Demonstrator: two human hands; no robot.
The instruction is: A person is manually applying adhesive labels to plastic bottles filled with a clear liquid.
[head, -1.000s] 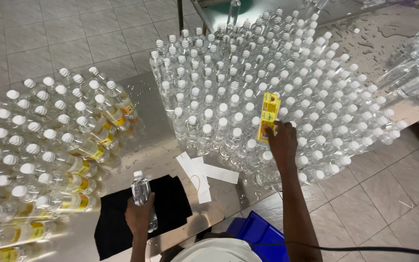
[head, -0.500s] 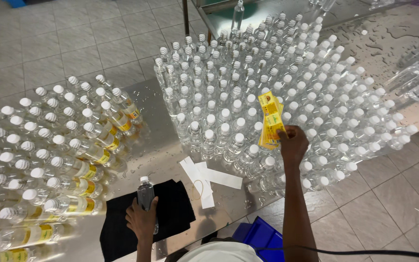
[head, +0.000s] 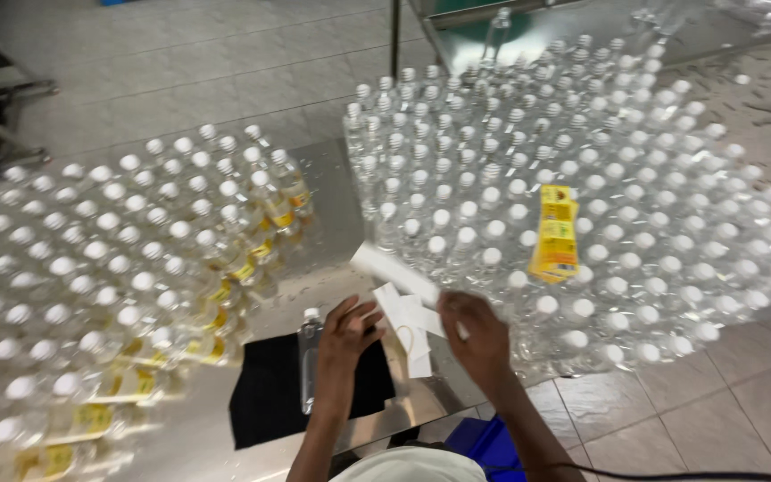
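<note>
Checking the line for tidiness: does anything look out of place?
Yes. A yellow label sheet lies loose across the caps of the unlabelled bottles, and white backing strips are scattered on the table by both hands.

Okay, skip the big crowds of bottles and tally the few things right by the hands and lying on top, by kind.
Yellow label sheet lying on the bottle caps: 1
Lone clear bottle on the cloth: 1
Black cloth: 1
White paper strips between left hand and right hand: about 3
Total: about 6
</note>
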